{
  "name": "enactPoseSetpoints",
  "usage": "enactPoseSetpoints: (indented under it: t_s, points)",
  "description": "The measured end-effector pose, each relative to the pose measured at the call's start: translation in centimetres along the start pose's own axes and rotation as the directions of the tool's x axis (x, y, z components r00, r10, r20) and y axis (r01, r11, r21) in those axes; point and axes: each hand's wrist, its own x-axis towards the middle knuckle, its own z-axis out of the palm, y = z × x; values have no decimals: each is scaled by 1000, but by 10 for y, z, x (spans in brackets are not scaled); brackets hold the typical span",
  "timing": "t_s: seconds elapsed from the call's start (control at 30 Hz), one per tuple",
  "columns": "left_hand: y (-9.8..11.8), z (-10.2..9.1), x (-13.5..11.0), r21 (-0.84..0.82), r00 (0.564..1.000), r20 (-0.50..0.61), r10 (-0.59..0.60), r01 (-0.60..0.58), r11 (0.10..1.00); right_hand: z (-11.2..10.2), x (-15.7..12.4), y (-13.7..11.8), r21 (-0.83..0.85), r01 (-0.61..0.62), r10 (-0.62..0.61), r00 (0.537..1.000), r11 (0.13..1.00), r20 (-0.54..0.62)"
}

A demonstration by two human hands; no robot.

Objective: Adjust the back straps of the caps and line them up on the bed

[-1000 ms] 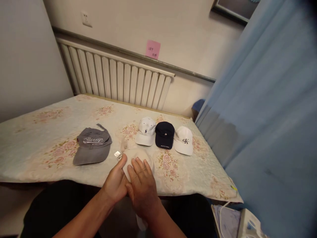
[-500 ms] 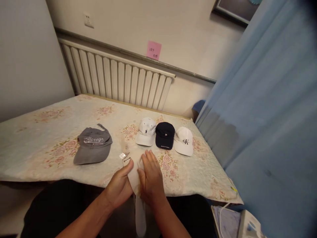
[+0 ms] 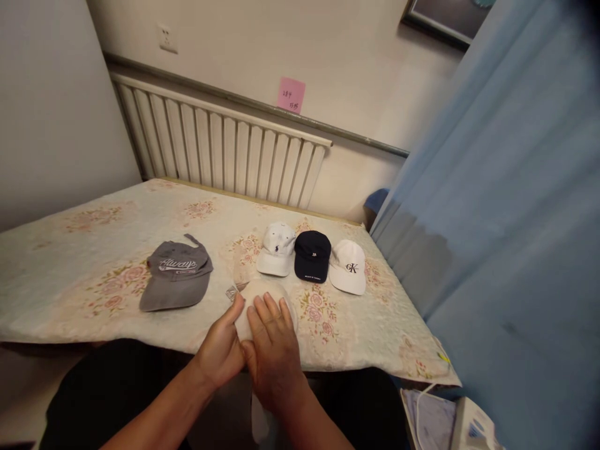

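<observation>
Both hands are down at the bottom centre of the frame, on the near edge of the table, forearms coming up from below and meeting in a V. The right hand lies palm-down on the cream cap, its fingers straight, barely fanned, pointing up-frame and pressing the crown flat. The left hand sits tight against it on the left, thumb stretched along the cap's left edge. Its other fingers are tucked out of sight, so I can't tell whether they close on anything. A small metal buckle glints just beside that thumb. Left of the hands lies a grey cap. Just above them, a row of white cap, navy cap and logo cap.
</observation>
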Motion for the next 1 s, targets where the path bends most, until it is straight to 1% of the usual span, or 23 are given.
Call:
enactPoseSetpoints:
  t_s: [0.17, 0.3, 0.5, 0.63, 0.7, 0.9, 1.0]
  points:
    - [-3, -2, -2, -6, 996, 56, -68, 68, 998, 0, 1, 3, -14, -22, 21, 1000, 1000, -8]
    - [-4, -4, -3, -15, 994, 88, -65, 67, 998, -1, 1, 3, -4, -27, 27, 1000, 1000, -3]
    - [-3, -6, -2, -19, 998, 54, -32, 33, 999, -1, 0, 2, 12, -22, 22, 1000, 1000, -11]
    - [-2, -8, -3, -33, 990, 123, -70, 74, 997, 1, -1, 2, 9, -19, 19, 999, 1000, -28]
    - [-2, -8, -2, -33, 987, 140, -79, 85, 996, 2, -1, 2, 3, -17, 17, 999, 1000, -29]
    - [-3, -7, -4, -19, 994, 98, -38, 40, 999, 4, -3, 3, -6, -15, 15, 999, 1000, -40]
    - [-3, -7, -4, -19, 994, 99, -37, 39, 999, 5, -3, 3, -7, -10, 10, 999, 1000, -52]
